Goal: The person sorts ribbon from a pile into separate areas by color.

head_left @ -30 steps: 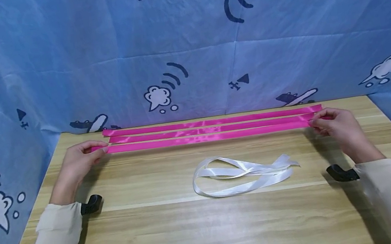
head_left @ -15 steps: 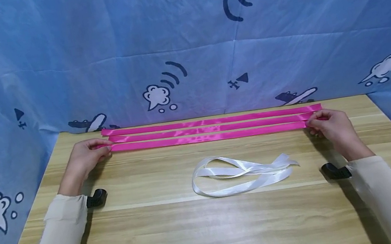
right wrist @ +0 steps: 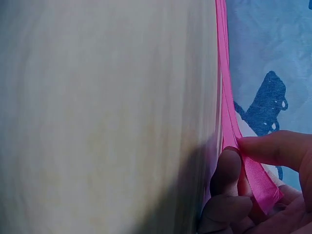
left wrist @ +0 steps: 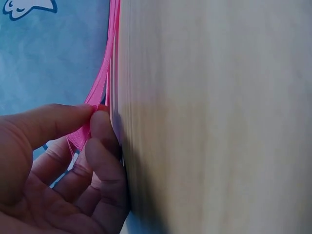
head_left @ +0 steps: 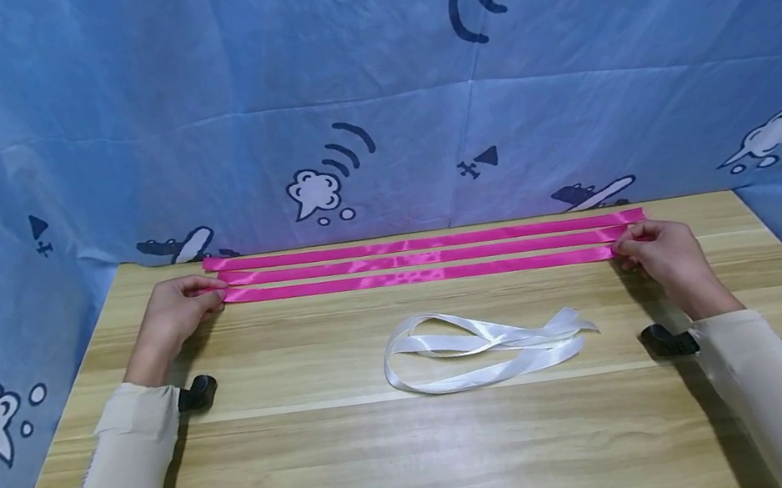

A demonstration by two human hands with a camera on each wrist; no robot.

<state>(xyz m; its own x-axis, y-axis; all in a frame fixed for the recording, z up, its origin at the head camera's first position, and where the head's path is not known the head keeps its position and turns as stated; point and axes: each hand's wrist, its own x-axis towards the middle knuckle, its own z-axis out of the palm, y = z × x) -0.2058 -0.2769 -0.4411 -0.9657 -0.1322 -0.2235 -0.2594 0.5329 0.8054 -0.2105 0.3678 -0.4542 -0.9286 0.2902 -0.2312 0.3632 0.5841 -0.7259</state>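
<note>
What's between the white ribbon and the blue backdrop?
In the head view: three pink ribbon strips, side by side, then bare wooden table nearer the white ribbon.

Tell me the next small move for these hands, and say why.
Probably lower both ends of the nearest pink ribbon onto the table and let go. The left hand and right hand pinch its ends, which look raised in the wrist views, while its length already runs straight, roughly alongside the two other pink ribbons.

No readable text, label, brand, number or sign anywhere in the head or wrist views.
</note>
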